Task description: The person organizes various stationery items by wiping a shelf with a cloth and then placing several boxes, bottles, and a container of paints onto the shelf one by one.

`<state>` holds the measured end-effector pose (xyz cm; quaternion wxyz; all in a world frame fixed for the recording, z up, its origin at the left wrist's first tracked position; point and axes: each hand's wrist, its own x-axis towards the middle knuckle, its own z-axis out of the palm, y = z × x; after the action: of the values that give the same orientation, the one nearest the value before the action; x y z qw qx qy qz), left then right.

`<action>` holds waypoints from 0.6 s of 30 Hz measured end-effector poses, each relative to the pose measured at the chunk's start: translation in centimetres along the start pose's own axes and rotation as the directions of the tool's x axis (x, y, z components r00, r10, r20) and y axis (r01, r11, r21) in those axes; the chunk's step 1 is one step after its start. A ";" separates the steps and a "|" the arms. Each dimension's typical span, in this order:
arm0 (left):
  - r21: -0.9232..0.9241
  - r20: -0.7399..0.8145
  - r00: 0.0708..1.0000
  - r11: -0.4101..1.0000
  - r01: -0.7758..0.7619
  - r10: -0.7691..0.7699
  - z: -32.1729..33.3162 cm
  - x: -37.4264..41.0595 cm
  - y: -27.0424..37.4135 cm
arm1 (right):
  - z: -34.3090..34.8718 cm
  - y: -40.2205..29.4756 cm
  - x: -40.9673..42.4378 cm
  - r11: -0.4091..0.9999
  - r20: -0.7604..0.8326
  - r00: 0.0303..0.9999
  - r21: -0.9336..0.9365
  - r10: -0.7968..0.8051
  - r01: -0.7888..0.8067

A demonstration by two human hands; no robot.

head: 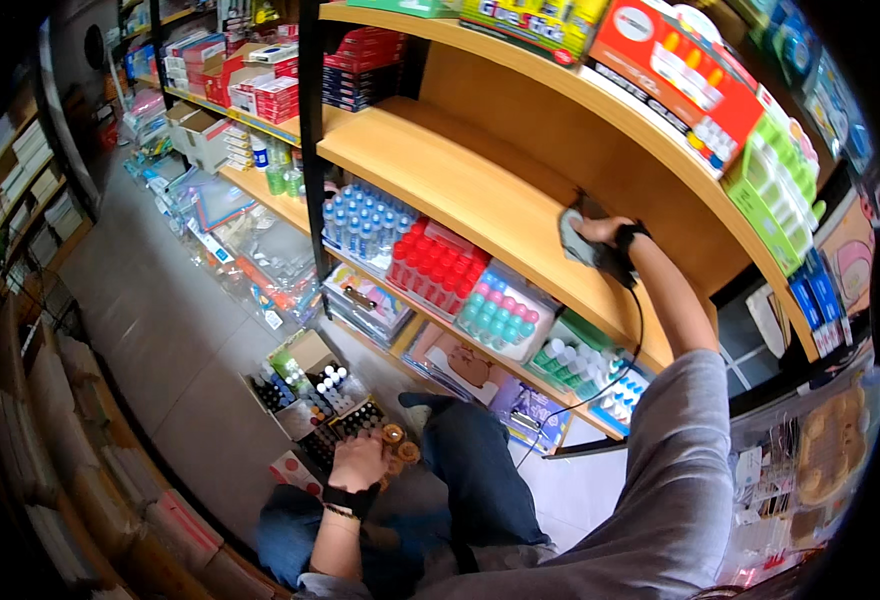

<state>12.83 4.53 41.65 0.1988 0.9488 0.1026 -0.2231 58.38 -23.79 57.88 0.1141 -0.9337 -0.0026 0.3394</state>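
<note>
My right hand (603,229) is closed on a grey cloth (576,241), which lies against the wooden shelf board (477,199) near its right end. Something dark hangs under that hand, and a thin black cable (641,322) runs down from the wrist. Low down, my left hand (360,459) rests over small dark-capped bottles (318,444) in a box, beside amber round containers (408,451). Its fingers are partly hidden, so whether it grips anything is unclear. White-capped bottles (331,379) stand in the open boxes on the floor.
Red-capped glue bottles (440,262), blue-capped bottles (365,225) and pink-and-teal-topped ones (496,311) fill the shelf below. Boxed glue (672,75) stands on the shelf above. A black upright post (311,135) is left of the board. Plastic-wrapped goods (260,247) lie on the floor.
</note>
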 end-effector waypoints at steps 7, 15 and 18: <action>-0.089 -0.161 0.987 0.995 -0.035 0.021 -1.2 0.1 -1.0 | 3.7 -25.6 5.2 0.858 -0.077 0.904 -0.359 -0.420 0.367; -0.095 -0.193 0.979 0.994 0.054 -0.071 -1.4 1.9 -2.6 | 5.3 -40.8 3.9 0.705 -0.043 0.862 -0.596 -0.506 0.384; -0.170 -0.198 0.980 0.985 -0.016 -0.018 -0.2 3.0 -3.3 | 4.8 -42.5 8.0 0.830 -0.041 0.868 -0.318 -0.495 0.459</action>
<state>14.60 7.87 39.39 0.2679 0.9458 0.1412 -0.1176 64.58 19.24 58.34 0.0532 -0.9285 -0.2798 0.2383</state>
